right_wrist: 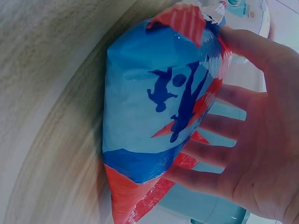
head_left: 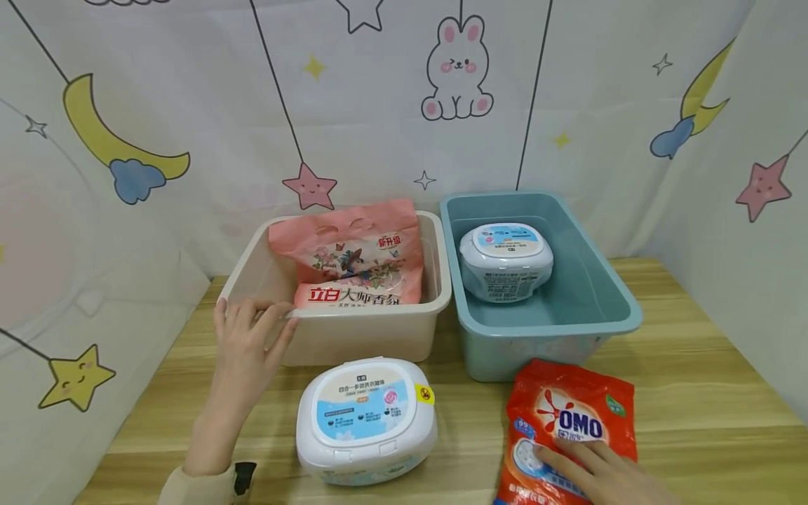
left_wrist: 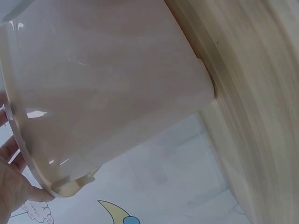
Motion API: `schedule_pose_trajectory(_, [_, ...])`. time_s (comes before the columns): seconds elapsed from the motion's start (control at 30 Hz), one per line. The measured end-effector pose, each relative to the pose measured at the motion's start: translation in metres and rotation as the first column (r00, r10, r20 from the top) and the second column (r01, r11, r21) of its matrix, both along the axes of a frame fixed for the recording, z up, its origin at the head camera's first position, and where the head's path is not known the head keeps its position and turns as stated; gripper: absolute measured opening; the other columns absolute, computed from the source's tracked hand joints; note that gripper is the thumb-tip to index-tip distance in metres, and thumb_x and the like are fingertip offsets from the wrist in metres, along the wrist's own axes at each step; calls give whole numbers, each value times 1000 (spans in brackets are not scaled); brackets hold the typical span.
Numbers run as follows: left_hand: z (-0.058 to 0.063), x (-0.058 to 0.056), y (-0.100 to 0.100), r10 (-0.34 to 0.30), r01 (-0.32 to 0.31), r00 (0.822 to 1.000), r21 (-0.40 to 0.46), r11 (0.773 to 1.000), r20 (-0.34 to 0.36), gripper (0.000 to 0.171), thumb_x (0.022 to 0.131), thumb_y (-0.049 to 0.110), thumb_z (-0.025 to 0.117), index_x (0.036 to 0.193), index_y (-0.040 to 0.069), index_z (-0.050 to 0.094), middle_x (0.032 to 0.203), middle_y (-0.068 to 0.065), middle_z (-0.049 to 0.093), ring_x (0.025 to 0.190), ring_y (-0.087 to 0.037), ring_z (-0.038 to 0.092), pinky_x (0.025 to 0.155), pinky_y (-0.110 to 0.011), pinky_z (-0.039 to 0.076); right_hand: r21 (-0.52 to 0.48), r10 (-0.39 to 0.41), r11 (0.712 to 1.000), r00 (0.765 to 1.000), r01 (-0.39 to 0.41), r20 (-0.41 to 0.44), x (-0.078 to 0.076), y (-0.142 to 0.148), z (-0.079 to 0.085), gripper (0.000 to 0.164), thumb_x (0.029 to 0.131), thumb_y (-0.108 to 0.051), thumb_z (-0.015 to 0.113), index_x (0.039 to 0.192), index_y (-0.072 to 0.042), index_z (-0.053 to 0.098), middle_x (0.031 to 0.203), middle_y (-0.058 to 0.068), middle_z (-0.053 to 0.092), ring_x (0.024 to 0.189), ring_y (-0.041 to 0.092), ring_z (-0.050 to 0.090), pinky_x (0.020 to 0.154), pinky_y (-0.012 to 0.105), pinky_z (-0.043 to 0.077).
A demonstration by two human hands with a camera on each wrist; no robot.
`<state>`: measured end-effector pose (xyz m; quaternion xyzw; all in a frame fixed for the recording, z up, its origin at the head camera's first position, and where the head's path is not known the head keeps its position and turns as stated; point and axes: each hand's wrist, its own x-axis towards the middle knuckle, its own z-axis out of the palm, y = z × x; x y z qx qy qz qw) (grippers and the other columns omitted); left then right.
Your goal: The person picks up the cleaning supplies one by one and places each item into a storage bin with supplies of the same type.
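My left hand (head_left: 247, 344) is at the front left corner of a beige plastic basin (head_left: 362, 344), its fingers and thumb gripping the rim. In the left wrist view the thumb lies by the rim's corner. Inside this basin leans a pink bag of laundry powder (head_left: 360, 259). On the right, my right hand (head_left: 596, 473) rests with extended fingers on the front of a red OMO laundry powder bag (head_left: 568, 400), which lies on the table. The right wrist view shows the bag's blue end (right_wrist: 140, 107) with the fingers spread along its side.
A white lidded tub of laundry capsules (head_left: 366, 421) stands on the wooden table (head_left: 467, 449) between the hands. Behind the OMO bag is a blue-green basin (head_left: 593, 280) holding a similar white tub (head_left: 507, 263). A patterned curtain (head_left: 379, 105) hangs behind.
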<state>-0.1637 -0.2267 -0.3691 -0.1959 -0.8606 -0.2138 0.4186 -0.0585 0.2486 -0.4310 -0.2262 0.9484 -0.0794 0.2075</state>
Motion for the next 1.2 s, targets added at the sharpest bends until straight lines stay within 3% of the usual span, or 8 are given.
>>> schedule_pose_trajectory(0.37, [1, 0, 0, 11, -11, 1000, -8, 1000, 3, 27, 74, 3, 78, 99, 6, 67, 96, -15, 57, 98, -36, 49, 107, -71, 14, 6, 12, 1000, 1000, -12, 7, -1, -3, 4, 84, 70, -76, 60, 143, -44, 36, 137, 7, 49, 118, 31, 49, 70, 33, 55])
schedule_pose_trajectory(0.63, [-2, -2, -1, -5, 5, 1000, -1, 1000, -25, 20, 81, 12, 74, 99, 7, 67, 95, -14, 56, 97, -36, 49, 106, -72, 15, 5, -7, 1000, 999, 7, 40, -1, -6, 1, 84, 69, -73, 64, 143, -43, 37, 135, 9, 52, 116, 31, 52, 73, 50, 55])
schedule_pose_trajectory(0.87, [-2, -1, 0, 11, -11, 1000, -23, 1000, -16, 25, 75, 4, 77, 98, 6, 67, 94, -15, 56, 96, -37, 50, 105, -72, 15, -17, -56, 998, 995, 58, 80, 0, -11, 0, 89, 64, -72, 68, 142, -41, 39, 135, 8, 52, 113, 32, 51, 81, 62, 50])
schedule_pose_trajectory(1.2, [-2, -1, 1, 11, -12, 1000, -22, 1000, -21, 27, 74, 4, 78, 99, 6, 67, 94, -15, 56, 96, -37, 50, 105, -72, 15, 49, -15, 999, 999, 14, 28, 0, -12, -4, 86, 65, -76, 63, 141, -41, 41, 133, 7, 55, 111, 30, 54, 78, 55, 53])
